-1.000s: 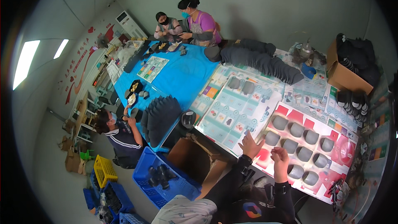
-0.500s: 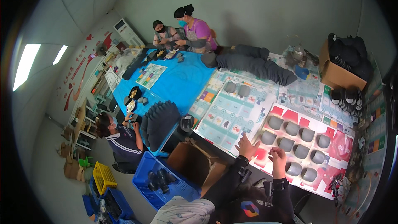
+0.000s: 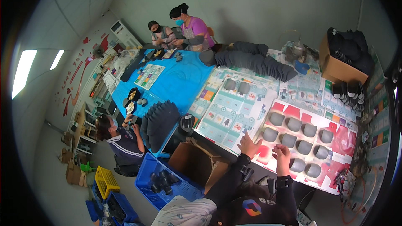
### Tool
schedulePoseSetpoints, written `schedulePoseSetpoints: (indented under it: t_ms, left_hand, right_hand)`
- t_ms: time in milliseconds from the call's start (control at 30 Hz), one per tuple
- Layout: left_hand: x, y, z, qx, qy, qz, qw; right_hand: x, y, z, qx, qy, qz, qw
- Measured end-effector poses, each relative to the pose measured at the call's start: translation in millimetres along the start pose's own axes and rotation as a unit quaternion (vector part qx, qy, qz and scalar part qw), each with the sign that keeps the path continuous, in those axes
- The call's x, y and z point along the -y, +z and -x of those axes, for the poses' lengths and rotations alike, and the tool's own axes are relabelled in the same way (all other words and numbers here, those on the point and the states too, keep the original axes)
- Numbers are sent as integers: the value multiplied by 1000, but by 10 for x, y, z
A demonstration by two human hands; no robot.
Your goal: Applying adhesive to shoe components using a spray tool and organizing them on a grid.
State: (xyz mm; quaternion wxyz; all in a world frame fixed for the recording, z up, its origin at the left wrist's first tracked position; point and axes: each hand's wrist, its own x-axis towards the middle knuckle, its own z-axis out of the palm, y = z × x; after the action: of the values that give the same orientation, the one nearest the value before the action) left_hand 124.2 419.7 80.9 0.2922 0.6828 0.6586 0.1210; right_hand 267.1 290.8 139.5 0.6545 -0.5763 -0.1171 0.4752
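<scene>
My left hand [image 3: 249, 144] hovers over the near left edge of a red and white board [image 3: 264, 155], its fingers spread and holding nothing. Beside it, to the right, my right hand [image 3: 282, 155] is raised with fingers loosely curled and a little apart; nothing shows in it. Rows of dark grey curved pieces [image 3: 289, 139] lie on the board, several of them close to my right hand. A white printed sheet [image 3: 222, 119] lies left of the board, and two more grey pieces [image 3: 243, 87] rest near its far end.
A spray gun [image 3: 340, 178] with a hose is at the board's right corner. Dark stacked pieces [image 3: 251, 63] line the far side. A filled cardboard box [image 3: 331, 65] stands far right. A blue crate [image 3: 167, 184] and an open carton [image 3: 190, 165] are lower left. Three people sit around the blue-covered table [image 3: 180, 75].
The view has shifted slightly, so the scene sits a little further left. Both my hands stay almost in place over the board edge. The grey pieces keep their arrangement.
</scene>
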Motion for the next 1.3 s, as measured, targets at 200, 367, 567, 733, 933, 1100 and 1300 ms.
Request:
schedulePoseSetpoints:
  t_ms: [200,367,567,733,933,1100,1300]
  left_hand:
    - [68,206,-168,22,-26,-12,999]
    - [-77,132,-293,22,-9,3,1000]
    - [-550,705,-238,25,-5,-121,992]
    - [-812,996,-464,55,9,-235,970]
    - [-904,1178,-691,82,7,-275,958]
    - [-925,933,-1008,111,-14,-289,951]
    - [-754,303,-1173,34,103,-187,976]
  right_hand:
    - [-55,-16,-84,-34,39,3,999]
    - [-440,-268,-391,-112,15,142,983]
    - [-388,-746,-320,-241,-3,286,927]
    - [-474,-634,-368,-258,-80,409,871]
    - [-371,-219,-872,-311,-54,525,790]
    - [-441,116,-1463,-299,5,654,695]
    - [-795,-199,-1800,-241,65,799,547]
